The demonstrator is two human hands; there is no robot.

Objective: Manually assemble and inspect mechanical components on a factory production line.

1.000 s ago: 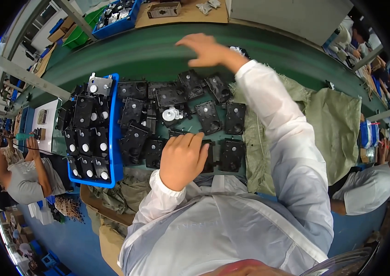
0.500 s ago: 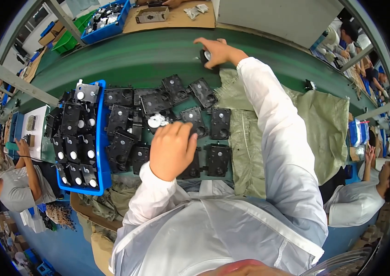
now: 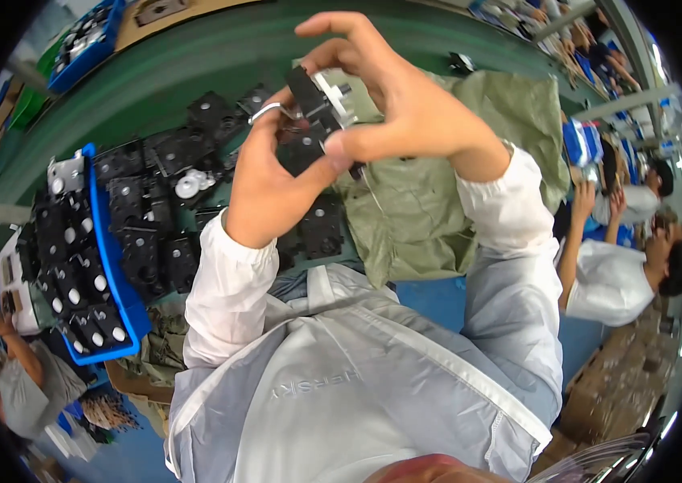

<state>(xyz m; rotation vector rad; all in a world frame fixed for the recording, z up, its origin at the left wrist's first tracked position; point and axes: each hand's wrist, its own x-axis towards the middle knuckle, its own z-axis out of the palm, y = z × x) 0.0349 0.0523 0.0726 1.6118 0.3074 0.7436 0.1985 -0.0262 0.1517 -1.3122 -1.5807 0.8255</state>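
Note:
In front of my chest I hold a small black plastic mechanism with a white part on one side and a bent metal wire sticking out. My left hand grips it from the near left, thumb across its lower part. From the right, my right hand has its thumb and some fingers at the mechanism, with the index finger stretched out beyond it. Beneath my hands lie several similar black mechanisms on the green bench. Among them sits a white round wheel part.
At the left stands a blue crate filled with black units bearing white knobs. A green woven sack covers the bench at the right. Another blue crate stands at the far left, and a person sits at the right.
My right hand has come back from the far side of the bench with a black mechanism. My left hand has risen and closed on it too. The view has shifted to the right.

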